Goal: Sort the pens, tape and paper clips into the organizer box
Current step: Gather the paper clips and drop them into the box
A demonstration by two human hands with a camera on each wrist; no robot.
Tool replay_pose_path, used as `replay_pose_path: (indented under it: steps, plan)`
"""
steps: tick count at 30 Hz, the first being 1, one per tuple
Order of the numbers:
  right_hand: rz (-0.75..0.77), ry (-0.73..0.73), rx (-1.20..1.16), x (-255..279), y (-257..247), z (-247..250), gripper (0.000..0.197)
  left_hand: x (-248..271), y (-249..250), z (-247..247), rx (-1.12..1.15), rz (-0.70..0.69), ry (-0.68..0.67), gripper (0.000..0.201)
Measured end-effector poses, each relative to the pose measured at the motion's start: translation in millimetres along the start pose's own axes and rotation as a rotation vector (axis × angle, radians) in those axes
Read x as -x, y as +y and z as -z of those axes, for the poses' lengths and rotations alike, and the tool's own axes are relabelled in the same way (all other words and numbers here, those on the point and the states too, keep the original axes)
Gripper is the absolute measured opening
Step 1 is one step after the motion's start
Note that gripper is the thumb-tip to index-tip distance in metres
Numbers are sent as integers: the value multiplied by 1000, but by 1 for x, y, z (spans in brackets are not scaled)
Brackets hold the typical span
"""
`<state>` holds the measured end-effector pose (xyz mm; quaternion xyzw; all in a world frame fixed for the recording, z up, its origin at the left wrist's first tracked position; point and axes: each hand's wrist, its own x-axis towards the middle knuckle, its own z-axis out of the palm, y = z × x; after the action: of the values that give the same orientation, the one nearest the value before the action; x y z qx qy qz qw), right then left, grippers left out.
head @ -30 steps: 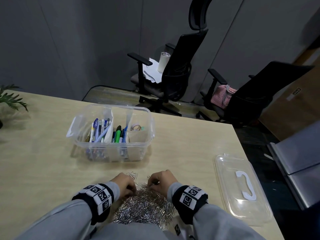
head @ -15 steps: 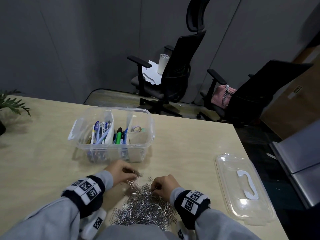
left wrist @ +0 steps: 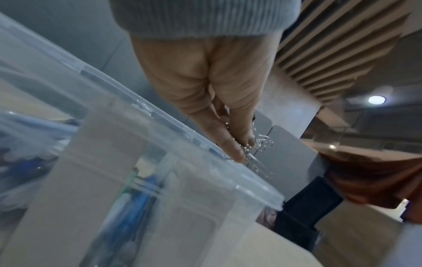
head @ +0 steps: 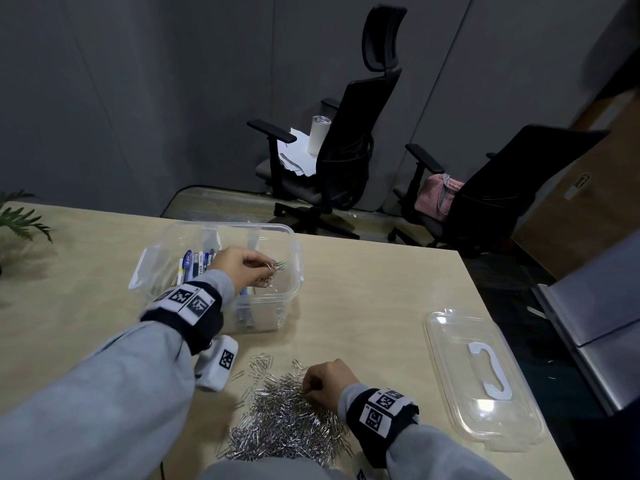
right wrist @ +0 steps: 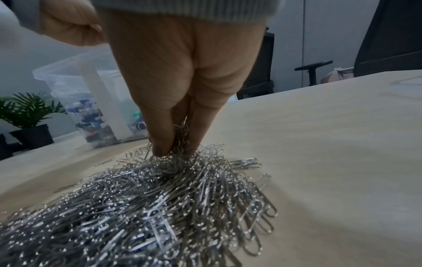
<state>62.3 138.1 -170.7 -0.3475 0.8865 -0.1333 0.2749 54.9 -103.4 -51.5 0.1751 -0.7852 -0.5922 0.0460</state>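
A clear plastic organizer box [head: 292,251] [left wrist: 205,162] stands on the table with several pens [head: 194,263] upright in its left compartment. My left hand [head: 268,268] [left wrist: 245,150] hovers over the box's right side and pinches a small bunch of silver paper clips [head: 273,268] [left wrist: 260,153]. A large pile of silver paper clips [head: 284,424] [right wrist: 160,207] lies at the table's near edge. My right hand [head: 308,389] [right wrist: 177,150] sits on the pile's far side, thumb and fingers pinching a clump of clips. Tape is hidden from view.
The box's clear lid [head: 485,379] with a white handle lies flat at the right of the table. A potted plant [head: 17,220] [right wrist: 29,115] stands at the far left. Two black office chairs [head: 346,140] stand beyond the table.
My left hand has lifted a pinch of clips from the pile and carried it forward over the box. My right hand stayed on the pile, gathering clips.
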Motion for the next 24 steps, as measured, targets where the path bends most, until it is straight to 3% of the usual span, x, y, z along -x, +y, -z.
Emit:
replay_pose_path:
  steps: [5, 13, 24]
  plan:
    - [-20, 2, -25, 3, 2, 0, 21, -14, -21, -8, -504, 0, -44, 15]
    - [6, -85, 41, 4, 4, -5, 54, -14, -26, -6, -458, -36, -95, 16]
    - [-38, -110, 131, -4, 4, -10, 27, -14, -30, -6, -363, -27, -55, 18]
